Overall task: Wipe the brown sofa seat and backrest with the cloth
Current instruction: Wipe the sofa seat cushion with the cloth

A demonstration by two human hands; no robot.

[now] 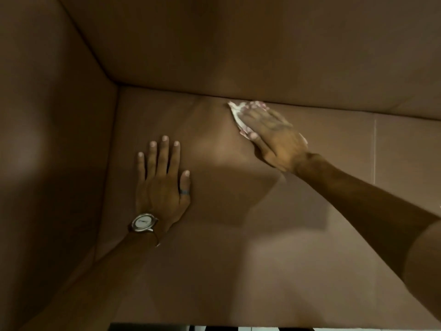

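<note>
The head view is filled by the brown sofa: its backrest rises across the top, an arm panel stands on the left, and the seat spreads below them to its front edge at the bottom. The right hand is laid flat, fingers spread, on the cloth, which is pinned against the seat just short of the crease where seat meets backrest, roughly midway along that rear edge. Most of the cloth is hidden under the palm; only its pale fringe shows beyond the fingertips, toward the rear left corner. The hand's long axis is seen to run diagonally toward that corner. The left hand is pressed open and empty on the seat, nearer the arm panel and well apart from the cloth, apparently as a brace. A wristwatch is worn on it. The backrest is judged reachable directly above the cloth by the right hand, the nearer one.
</note>
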